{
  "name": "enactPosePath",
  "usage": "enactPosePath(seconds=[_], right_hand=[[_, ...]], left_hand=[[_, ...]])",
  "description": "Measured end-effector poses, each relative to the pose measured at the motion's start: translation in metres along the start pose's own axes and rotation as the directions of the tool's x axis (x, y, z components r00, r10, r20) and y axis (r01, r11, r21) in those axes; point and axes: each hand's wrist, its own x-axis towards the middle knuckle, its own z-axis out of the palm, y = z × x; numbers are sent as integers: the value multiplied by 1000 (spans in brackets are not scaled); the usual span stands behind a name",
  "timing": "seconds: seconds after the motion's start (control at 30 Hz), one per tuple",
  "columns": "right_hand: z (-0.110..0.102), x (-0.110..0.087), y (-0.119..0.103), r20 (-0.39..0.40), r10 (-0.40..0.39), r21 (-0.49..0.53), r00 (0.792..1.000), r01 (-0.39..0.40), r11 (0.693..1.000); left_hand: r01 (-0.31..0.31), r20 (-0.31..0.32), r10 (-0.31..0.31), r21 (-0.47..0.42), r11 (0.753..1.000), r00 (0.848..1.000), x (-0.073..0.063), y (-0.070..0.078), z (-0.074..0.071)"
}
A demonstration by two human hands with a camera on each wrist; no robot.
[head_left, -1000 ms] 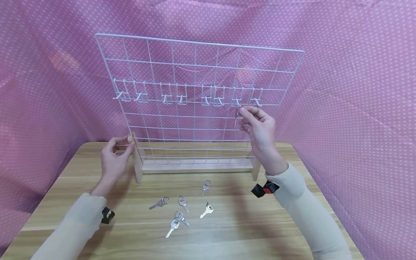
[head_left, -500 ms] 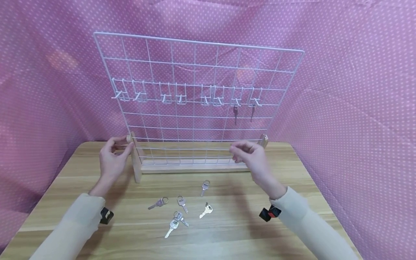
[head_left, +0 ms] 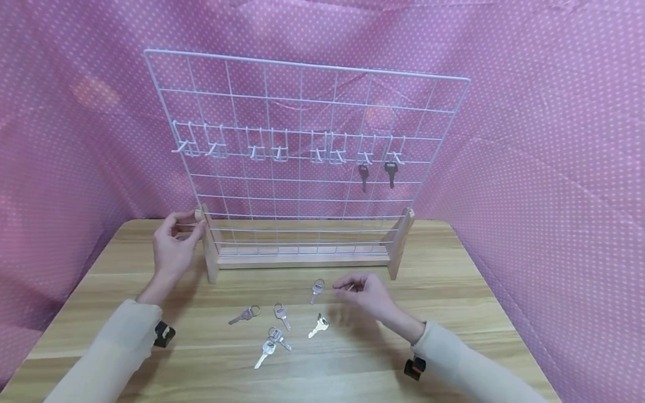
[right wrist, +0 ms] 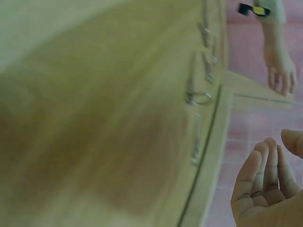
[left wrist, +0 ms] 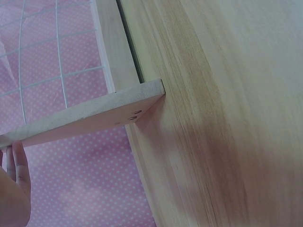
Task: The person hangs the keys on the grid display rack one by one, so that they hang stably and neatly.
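At the left end of the white wire rack (head_left: pixel 299 180), my left hand (head_left: pixel 173 246) pinches the top of its wooden side post (head_left: pixel 210 254) between thumb and fingers. My right hand (head_left: pixel 367 294) is over the table, its fingers loosely bent and holding nothing. Just left of its fingertips lies a silver key (head_left: pixel 317 289) with a ring. A golden key (head_left: pixel 319 325) lies nearer the front edge. More silver keys with rings lie to the left, among them a key (head_left: pixel 245 314) and another key (head_left: pixel 265 355). Two keys hang from the rightmost hooks: one key (head_left: pixel 364 176) and a darker key (head_left: pixel 391 174).
A row of white hooks (head_left: pixel 279 152) crosses the rack. The rack stands on a wooden base bar (head_left: pixel 302 260) with a right side post (head_left: pixel 401 246). Pink dotted cloth (head_left: pixel 544 168) surrounds the wooden table (head_left: pixel 453 313) at the back and sides.
My right hand let go of a key at the second hook from the right, then came down and left toward the keys on the table. My left hand stayed on the post.
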Motion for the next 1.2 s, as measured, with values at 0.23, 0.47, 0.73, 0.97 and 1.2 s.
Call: enactPosePath(seconds=[0.23,0.47,0.73,0.97,1.2], right_hand=[[16,-4,15,107,56,-55,993,-51,997],[25,-4,22,160,132,-35,978,-128,991],[31,0,26,198,133,-74,971,-121,990],[34,3,31,200,118,-145,973,-89,985],[34,5,32,196,138,-155,971,-108,982]], left_hand=[[4,-7,-4,-5,1000,1000,0,-2,0],[1,-3,-1,-25,1000,1000,0,-1,1],[-4,-7,4,-22,1000,1000,1,-1,3],[6,-3,-6,-21,1000,1000,0,0,1],[9,6,-9,-3,1000,1000,1,-1,-1]])
